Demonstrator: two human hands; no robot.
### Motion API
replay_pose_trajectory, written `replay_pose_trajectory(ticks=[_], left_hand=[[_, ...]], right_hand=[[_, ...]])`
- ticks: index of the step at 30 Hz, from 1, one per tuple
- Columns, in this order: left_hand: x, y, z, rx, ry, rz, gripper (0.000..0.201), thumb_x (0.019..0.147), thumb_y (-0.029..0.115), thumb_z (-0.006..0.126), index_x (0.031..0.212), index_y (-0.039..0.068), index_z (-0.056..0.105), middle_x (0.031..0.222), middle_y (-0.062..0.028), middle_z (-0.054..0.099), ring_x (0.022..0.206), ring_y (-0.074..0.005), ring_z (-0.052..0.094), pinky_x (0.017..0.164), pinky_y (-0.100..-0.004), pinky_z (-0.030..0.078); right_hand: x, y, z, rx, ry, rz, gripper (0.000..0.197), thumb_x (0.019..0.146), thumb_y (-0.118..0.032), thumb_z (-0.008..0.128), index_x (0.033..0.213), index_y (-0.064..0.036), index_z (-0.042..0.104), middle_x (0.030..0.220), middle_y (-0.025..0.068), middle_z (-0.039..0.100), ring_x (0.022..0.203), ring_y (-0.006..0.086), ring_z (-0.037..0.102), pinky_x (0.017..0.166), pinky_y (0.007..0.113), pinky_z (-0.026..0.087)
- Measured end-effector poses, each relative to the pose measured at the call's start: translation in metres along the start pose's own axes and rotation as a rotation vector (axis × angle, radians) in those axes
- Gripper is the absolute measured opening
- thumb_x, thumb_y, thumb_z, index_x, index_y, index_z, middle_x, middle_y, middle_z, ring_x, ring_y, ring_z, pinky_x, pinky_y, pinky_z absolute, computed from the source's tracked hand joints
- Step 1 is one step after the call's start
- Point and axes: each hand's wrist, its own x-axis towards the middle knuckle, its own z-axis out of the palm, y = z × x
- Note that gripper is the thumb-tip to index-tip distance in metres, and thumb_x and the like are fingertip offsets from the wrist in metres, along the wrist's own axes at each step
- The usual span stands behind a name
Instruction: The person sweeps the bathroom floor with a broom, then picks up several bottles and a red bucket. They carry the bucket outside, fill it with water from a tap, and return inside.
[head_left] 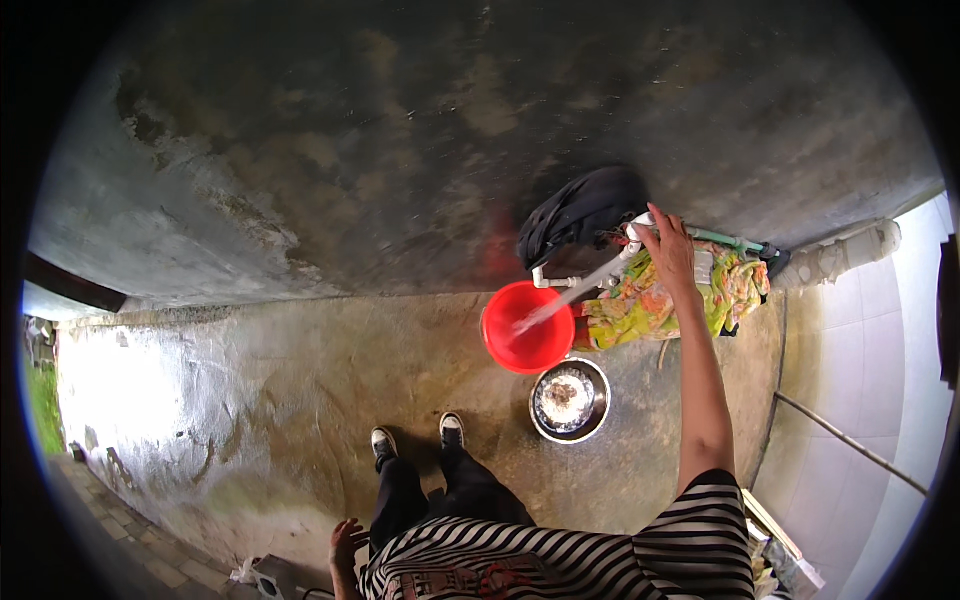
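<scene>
My right hand [672, 258] is stretched out to a white tap [639, 229] by the wall, its thumb and fingers about the top of it. A stream of water [575, 292] slants down from the tap into a red bucket [500, 338] on the floor. Beside the bucket, on the near side, sits a round metal basin [601, 415] with something pale and brownish inside that I cannot make out. My left hand [347, 543] hangs low by my left side, fingers loosely apart and holding nothing.
Floral yellow-green cloth [640, 310] lies draped under the tap. A black bag or cloth [580, 208] hangs against the grey wall [400, 130]. White and green pipes [730, 240] run along it. A thin pole [850, 441] leans at the right. The concrete floor [300, 400] looks wet.
</scene>
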Motion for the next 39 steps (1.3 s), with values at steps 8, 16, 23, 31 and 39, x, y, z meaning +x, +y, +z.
replay_pose_trajectory(ticks=[8, 16, 23, 31, 39], left_hand=[[-0.012, -0.023, -0.005, -0.059, -0.014, -0.008, 0.045, 0.079, 0.033, 0.059, 0.109, 0.002, 0.049, 0.093, -0.0157, 0.055, 0.074, -0.0286, 0.061, 0.063, -0.0356, 0.051], [-0.008, -0.033, 0.003, -0.054, -0.019, 0.014, 0.042, 0.08, 0.031, 0.058, 0.109, 0.002, 0.049, 0.093, -0.0151, 0.056, 0.075, -0.0282, 0.06, 0.063, -0.0366, 0.051], [-0.015, -0.032, 0.011, -0.092, -0.013, 0.019, 0.042, 0.079, 0.033, 0.059, 0.108, 0.004, 0.05, 0.095, -0.0152, 0.055, 0.076, -0.0277, 0.06, 0.064, -0.0364, 0.05], [-0.016, -0.035, 0.01, -0.078, -0.03, -0.005, 0.039, 0.08, 0.032, 0.058, 0.108, 0.005, 0.051, 0.091, -0.0122, 0.057, 0.074, -0.0239, 0.06, 0.062, -0.0338, 0.05], [-0.015, -0.019, 0.021, -0.063, -0.038, 0.013, 0.039, 0.08, 0.03, 0.059, 0.109, 0.005, 0.05, 0.09, -0.0118, 0.057, 0.074, -0.0236, 0.06, 0.063, -0.0324, 0.049]], right_hand=[[0.008, -0.014, 0.02, -0.018, -0.067, 0.228, 0.046, 0.084, -0.042, 0.048, 0.118, -0.0109, 0.047, 0.105, 0.0172, 0.053, 0.093, 0.0349, 0.054, 0.073, 0.042, 0.044], [0.007, -0.017, 0.027, -0.091, -0.02, 0.302, 0.045, 0.085, -0.044, 0.047, 0.116, -0.0123, 0.047, 0.103, 0.0176, 0.054, 0.089, 0.0359, 0.055, 0.071, 0.044, 0.044], [0.006, -0.015, 0.027, -0.034, 0.015, 0.315, 0.045, 0.084, -0.044, 0.049, 0.115, -0.0121, 0.048, 0.104, 0.0177, 0.055, 0.091, 0.0359, 0.055, 0.072, 0.043, 0.044], [0.003, -0.012, 0.029, 0.005, 0.07, 0.252, 0.045, 0.082, -0.042, 0.052, 0.113, -0.0101, 0.05, 0.102, 0.0182, 0.055, 0.09, 0.0358, 0.055, 0.073, 0.043, 0.045], [0.005, -0.01, 0.029, 0.117, 0.07, 0.27, 0.043, 0.08, -0.04, 0.055, 0.111, -0.0101, 0.051, 0.099, 0.0176, 0.056, 0.089, 0.0346, 0.055, 0.072, 0.042, 0.045]])
